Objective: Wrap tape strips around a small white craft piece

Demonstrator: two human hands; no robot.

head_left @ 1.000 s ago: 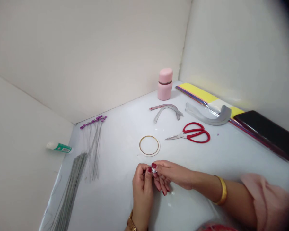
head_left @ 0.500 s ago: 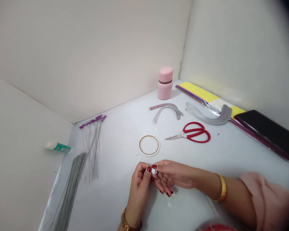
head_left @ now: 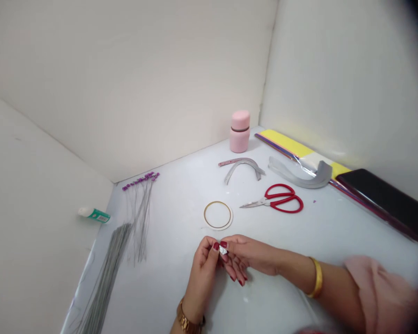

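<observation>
Near the front middle of the table my left hand [head_left: 205, 262] and my right hand [head_left: 245, 255] meet at the fingertips. Between their thumbs and forefingers is a small silvery-white piece [head_left: 223, 250], too small to name. Both hands pinch at it; the other fingers of my right hand are loosely curled, palm partly up. Just beyond my hands lies a ring-shaped roll of narrow tape [head_left: 205, 214], with a gold inner edge and white outside. Scissors with red handles [head_left: 284, 198] lie to its right, blades pointing left.
Grey wire stems [head_left: 107, 273] lie at left, below several thin stems with purple tips [head_left: 141, 180]. A green-and-white tube [head_left: 99, 215] is at the left edge. Behind stand a pink flask [head_left: 240, 132], curved grey strips [head_left: 244, 163], a clear curved strip [head_left: 310, 180], yellow sheets [head_left: 285, 143] and a black phone [head_left: 386, 197].
The view has shifted slightly, so the table things appear a little lower. My hands stay together on the small silvery piece, with the fingertips only slightly moved.
</observation>
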